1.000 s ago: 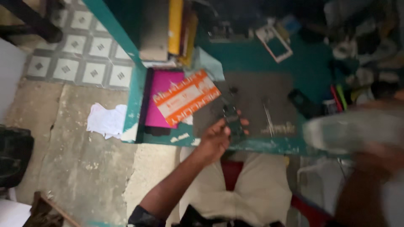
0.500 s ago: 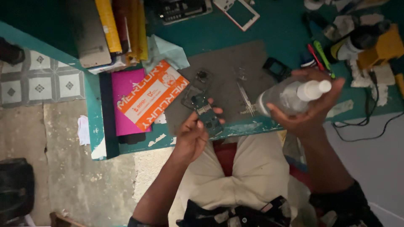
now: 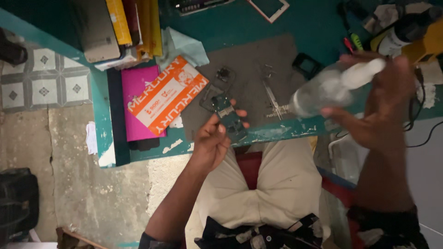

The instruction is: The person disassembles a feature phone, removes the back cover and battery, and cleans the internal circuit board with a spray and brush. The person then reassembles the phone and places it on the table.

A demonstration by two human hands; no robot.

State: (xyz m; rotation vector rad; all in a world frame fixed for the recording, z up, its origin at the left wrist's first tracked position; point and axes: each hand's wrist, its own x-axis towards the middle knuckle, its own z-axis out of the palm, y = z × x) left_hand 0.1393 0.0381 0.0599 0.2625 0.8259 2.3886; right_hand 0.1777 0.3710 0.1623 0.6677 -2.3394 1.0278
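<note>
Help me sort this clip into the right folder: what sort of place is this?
Probably a small phone or electronics repair bench. The left hand holds a small dark circuit board over a worn teal-painted wooden table; metal tweezers lie on a grey work mat.

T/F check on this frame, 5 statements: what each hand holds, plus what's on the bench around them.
1. The left hand holds a small dark circuit board. True.
2. The right hand holds a screwdriver. False: it grips a clear plastic bottle with a white cap, blurred by motion.
3. An orange and white packet lies partly over a pink flat item. True.
4. The grey work mat is on the floor. False: it lies on the teal bench.
5. Metal tweezers lie on the mat, between the two hands. True.
</note>
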